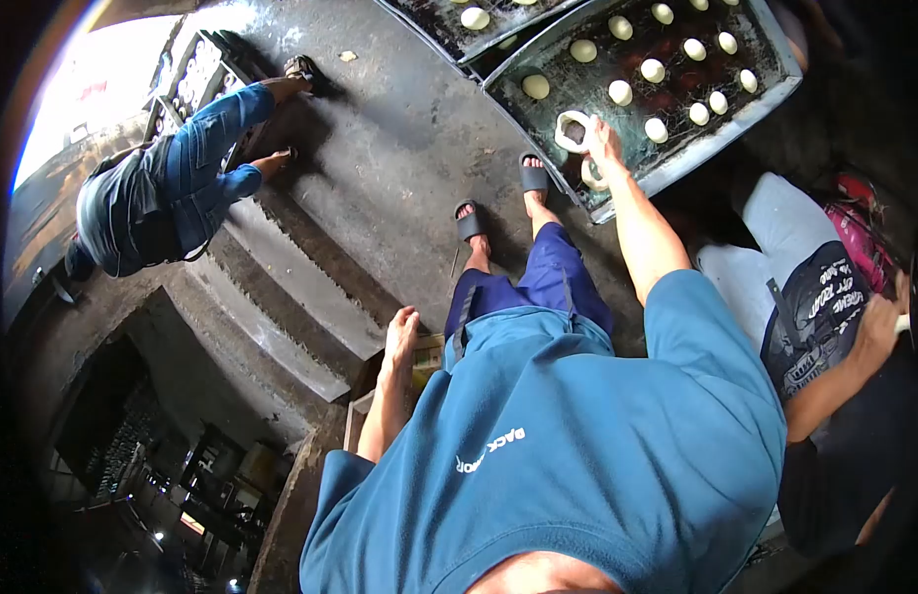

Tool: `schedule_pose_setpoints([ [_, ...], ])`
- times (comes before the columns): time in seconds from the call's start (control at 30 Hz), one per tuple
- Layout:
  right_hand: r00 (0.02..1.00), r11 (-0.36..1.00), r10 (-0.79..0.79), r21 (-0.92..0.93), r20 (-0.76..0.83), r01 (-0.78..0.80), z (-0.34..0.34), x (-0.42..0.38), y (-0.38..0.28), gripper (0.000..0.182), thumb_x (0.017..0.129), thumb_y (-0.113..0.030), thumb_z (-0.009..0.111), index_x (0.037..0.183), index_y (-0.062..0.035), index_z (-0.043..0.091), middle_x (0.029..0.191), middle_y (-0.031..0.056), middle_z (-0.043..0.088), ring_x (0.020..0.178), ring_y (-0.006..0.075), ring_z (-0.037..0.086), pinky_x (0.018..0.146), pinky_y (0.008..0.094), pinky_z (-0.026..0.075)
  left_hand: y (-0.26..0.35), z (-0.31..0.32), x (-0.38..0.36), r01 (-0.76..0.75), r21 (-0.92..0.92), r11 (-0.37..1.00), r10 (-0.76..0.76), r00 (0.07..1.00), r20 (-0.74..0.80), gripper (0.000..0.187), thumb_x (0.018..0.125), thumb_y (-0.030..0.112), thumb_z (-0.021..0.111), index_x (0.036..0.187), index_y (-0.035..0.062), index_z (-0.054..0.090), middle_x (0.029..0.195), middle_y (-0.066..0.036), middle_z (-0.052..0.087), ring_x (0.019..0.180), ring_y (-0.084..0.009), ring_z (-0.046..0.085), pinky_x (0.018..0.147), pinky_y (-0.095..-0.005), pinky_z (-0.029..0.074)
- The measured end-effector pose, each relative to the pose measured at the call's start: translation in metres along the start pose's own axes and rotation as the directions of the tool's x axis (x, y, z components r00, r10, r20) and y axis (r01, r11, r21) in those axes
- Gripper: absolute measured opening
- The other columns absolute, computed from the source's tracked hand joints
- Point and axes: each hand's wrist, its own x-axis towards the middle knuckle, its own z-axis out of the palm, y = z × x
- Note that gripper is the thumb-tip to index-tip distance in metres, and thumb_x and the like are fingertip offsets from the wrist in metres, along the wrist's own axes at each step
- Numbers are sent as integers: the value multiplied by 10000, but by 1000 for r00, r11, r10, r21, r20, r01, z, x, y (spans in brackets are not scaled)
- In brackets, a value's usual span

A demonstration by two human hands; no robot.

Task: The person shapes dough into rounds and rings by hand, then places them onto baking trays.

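My right hand (604,144) reaches over the near corner of a dark metal tray (691,163). Its fingers are closed on the rim of a white, round, cup-like piece (561,132) with dark stuff inside. Just below it, a pale round piece (594,176) lies at the tray's corner, partly covered by my wrist. Several pale dough balls (653,70) sit spaced across the tray's dark, flour-dusted surface. My left hand (402,332) hangs by my left hip with fingers loosely curled together, and no object shows in it.
A second tray (419,28) with pale balls adjoins at the top. On the left, a person (167,188) bends near concrete ledges (300,257). Another person (805,297) is close on my right. A dark opening (142,396) with clutter lies lower left.
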Motion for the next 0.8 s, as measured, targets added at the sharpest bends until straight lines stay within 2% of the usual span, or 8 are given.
schedule_pose_setpoints([
  [0.03,988,995,-99,-11,118,101,-10,2,2,447,904,-372,404,958,25,602,843,205,643,677,294,647,627,385,508,0,6,-9,49,-16,999,-49,999,6,413,892,234,525,1204,-35,499,1089,-131,605,1009,-210,554,874,-319,433],
  [0.13,975,945,-204,-278,-88,173,-31,-18,-21,330,858,-259,498,1060,-9,574,958,192,619,879,306,617,757,399,488,-13,24,-8,108,-97,989,-102,993,60,411,880,236,533,1207,-11,511,1007,-73,607,897,-148,546,808,-278,440],
  [0.3,758,668,-627,-377,180,642,-29,-11,-50,291,819,-159,530,1105,-137,581,1027,178,552,983,365,548,814,435,457,37,48,-8,35,-169,985,-16,993,115,407,898,234,524,1237,11,491,1043,-64,591,930,-135,533,830,-268,425],
  [0.37,810,665,-537,-472,236,579,-16,-4,-62,251,836,-187,521,1072,-149,597,1016,165,562,965,355,555,817,431,456,59,45,-11,44,-145,988,-26,992,125,409,913,245,518,1254,23,476,1070,-54,581,956,-130,525,840,-262,419],
  [0.47,904,878,-424,-266,-51,397,5,15,-87,280,860,-269,511,1090,-129,588,1069,172,562,992,344,559,827,451,457,84,42,-9,-31,-218,975,55,993,104,413,924,262,517,1273,48,465,1098,-64,577,982,-134,522,860,-257,409],
  [0.63,870,806,-485,-431,-87,406,33,19,-114,309,800,-308,563,1008,-80,582,1030,186,586,958,356,571,830,452,455,123,44,2,-130,-176,976,150,983,103,403,920,240,525,1264,38,469,1134,-93,582,1044,-154,519,894,-282,412],
  [0.73,906,907,-417,37,-70,420,23,-11,-117,236,785,-267,570,853,-44,531,822,205,611,816,379,601,742,446,463,158,52,14,-248,-170,954,271,953,132,410,915,246,531,1272,54,467,1142,-53,575,1006,-120,541,850,-263,426],
  [0.8,916,864,-394,310,-75,397,11,-44,-114,268,792,-205,603,997,-48,529,843,144,616,774,264,608,671,372,478,188,61,21,-407,-246,880,451,878,162,424,913,253,538,1276,48,462,1140,-60,574,1009,-132,542,854,-279,438],
])
